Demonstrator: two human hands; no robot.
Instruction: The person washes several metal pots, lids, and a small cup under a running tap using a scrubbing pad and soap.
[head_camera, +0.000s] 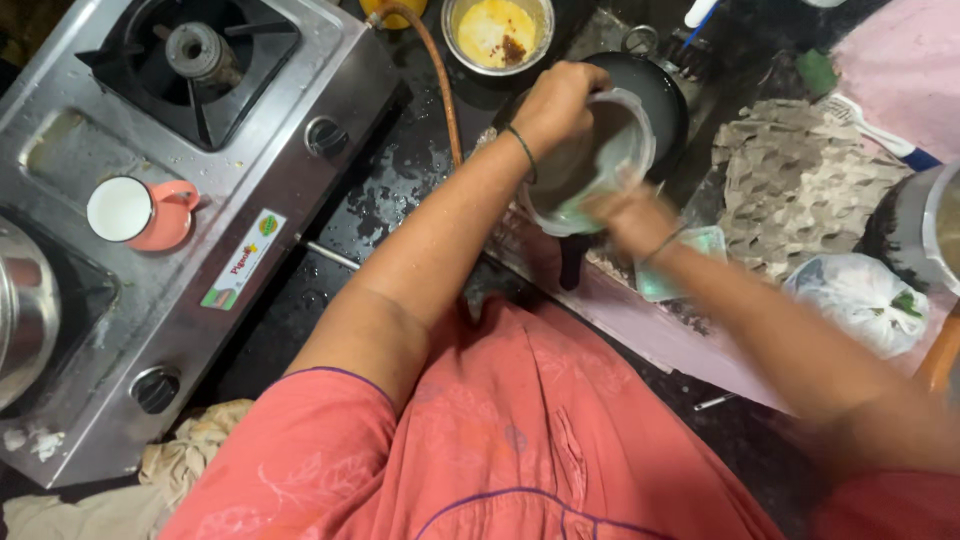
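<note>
Head view looks down on both hands meeting over a dark frying pan (655, 95) at the far side of the wet black worktop (390, 190). Left hand (557, 103) is clamped on the rim of a clear plastic container (600, 160), fingers curled over its far edge, holding it tilted above the pan. Right hand (632, 215) is blurred at the container's near edge; it touches the container, but whether its fingers are closed cannot be told. Just under the right hand lies a pale green lid (690, 265). Beyond the left hand stands a steel bowl (497, 33) with yellow batter. Well to the left of the left hand, a pink cup (140, 213) sits on the steel gas stove (190, 200).
</note>
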